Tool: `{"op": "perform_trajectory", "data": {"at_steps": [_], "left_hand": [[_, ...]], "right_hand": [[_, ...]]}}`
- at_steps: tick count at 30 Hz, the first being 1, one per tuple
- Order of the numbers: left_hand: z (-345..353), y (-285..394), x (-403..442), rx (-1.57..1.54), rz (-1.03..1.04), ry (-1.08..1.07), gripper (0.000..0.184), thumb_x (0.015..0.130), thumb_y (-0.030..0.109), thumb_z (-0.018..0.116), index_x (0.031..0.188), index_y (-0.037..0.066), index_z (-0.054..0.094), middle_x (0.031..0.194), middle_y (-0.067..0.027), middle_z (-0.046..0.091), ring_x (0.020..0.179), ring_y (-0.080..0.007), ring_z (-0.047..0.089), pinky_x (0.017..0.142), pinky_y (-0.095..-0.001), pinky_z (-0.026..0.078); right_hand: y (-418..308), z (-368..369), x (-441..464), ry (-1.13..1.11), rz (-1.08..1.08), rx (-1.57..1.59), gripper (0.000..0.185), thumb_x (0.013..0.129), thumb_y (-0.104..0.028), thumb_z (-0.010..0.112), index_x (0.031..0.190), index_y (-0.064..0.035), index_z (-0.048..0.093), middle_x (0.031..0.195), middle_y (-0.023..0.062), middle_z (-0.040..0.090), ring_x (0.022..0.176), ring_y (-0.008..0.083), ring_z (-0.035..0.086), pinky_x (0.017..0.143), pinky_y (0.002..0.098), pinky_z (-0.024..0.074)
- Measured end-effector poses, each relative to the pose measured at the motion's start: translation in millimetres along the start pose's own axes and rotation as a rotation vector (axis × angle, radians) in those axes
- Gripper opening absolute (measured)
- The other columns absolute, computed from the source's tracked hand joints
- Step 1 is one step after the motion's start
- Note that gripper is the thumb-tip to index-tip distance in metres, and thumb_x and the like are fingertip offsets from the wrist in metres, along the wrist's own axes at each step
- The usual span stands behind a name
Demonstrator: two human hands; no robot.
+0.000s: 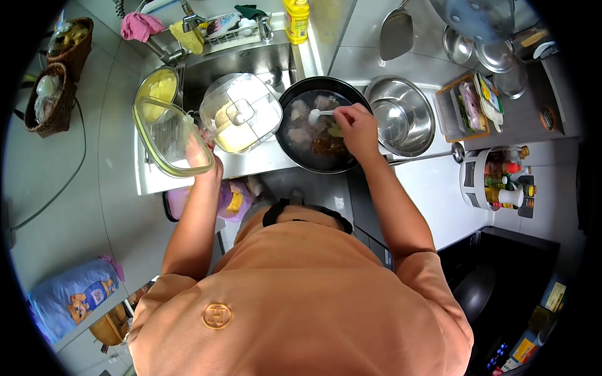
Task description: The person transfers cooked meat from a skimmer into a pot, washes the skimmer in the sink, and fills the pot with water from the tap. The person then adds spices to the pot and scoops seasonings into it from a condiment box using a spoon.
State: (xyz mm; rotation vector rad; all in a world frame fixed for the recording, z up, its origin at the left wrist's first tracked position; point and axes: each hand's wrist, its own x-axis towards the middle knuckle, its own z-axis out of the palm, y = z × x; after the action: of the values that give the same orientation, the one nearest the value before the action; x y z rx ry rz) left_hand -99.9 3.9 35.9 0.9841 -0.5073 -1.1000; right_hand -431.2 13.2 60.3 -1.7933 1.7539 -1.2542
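My left hand [204,152] is closed on the edge of a clear container lid [164,139] with a yellow-green rim, tilted at the front left of the sink. My right hand [359,130] pinches a small white spoon [315,116] over a black pot [287,152]. The spoon's bowl is just above or at the liquid; I cannot tell which. In the pot, pieces of meat [300,134] lie in water with a brown clump of seasoning [329,145] and a leaf. Left of the pot stands a clear divided box [251,130] with pale contents.
A metal bowl [411,135] stands right of the pot, with a ladle [458,152] near it. Behind lie the sink [251,61], a faucet [189,19] and a yellow bottle [297,22]. A bowl of yellow pieces [160,88] sits left; a bottle rack [476,178] stands right.
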Motion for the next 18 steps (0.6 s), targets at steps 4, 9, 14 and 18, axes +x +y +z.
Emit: {"op": "perform_trajectory", "data": {"at_steps": [4,9,14,18], "left_hand": [[2.7,2.0,2.8,0.015,-0.015,0.029,0.016,0.094,0.028,0.051,0.089,0.013,0.053,0.077,0.0035,0.050,0.065,-0.0077,0.046,0.056,-0.0220,0.034],[10.3,2.8,5.7,-0.028,-0.018,0.045,0.015,0.094,0.027,0.051,0.089,0.013,0.053,0.075,0.0033,0.050,0.065,-0.0075,0.045,0.056,-0.0218,0.034],[27.4,0.6,0.9,-0.047,-0.028,0.051,0.016,0.093,0.028,0.053,0.092,0.011,0.055,0.076,0.0024,0.050,0.067,-0.0082,0.047,0.057,-0.0218,0.035],[35.6,-3.1,-6.5,-0.052,-0.028,0.033,0.013,0.092,0.024,0.055,0.091,0.010,0.055,0.077,0.0001,0.053,0.067,-0.0105,0.049,0.058,-0.0238,0.036]], "right_hand": [[-4.6,1.6,0.7,0.006,-0.317,-0.250,0.008,0.077,-0.017,0.069,0.082,-0.0104,0.069,0.070,0.0047,0.054,0.068,0.0226,0.055,0.063,0.0355,0.0406],[-10.6,-8.0,2.2,0.033,-0.510,-0.453,0.007,0.077,-0.017,0.068,0.083,-0.0125,0.068,0.068,0.0027,0.050,0.069,0.0210,0.053,0.062,0.0349,0.0367],[-30.9,-18.9,12.1,0.147,-0.413,-0.367,0.006,0.077,-0.016,0.068,0.081,-0.0109,0.067,0.071,0.0027,0.054,0.069,0.0219,0.053,0.063,0.0354,0.0378],[-81.9,-25.6,20.5,0.151,-0.342,0.066,0.006,0.079,-0.015,0.065,0.081,-0.0089,0.065,0.072,0.0038,0.055,0.073,0.0228,0.055,0.066,0.0358,0.0393]]}}
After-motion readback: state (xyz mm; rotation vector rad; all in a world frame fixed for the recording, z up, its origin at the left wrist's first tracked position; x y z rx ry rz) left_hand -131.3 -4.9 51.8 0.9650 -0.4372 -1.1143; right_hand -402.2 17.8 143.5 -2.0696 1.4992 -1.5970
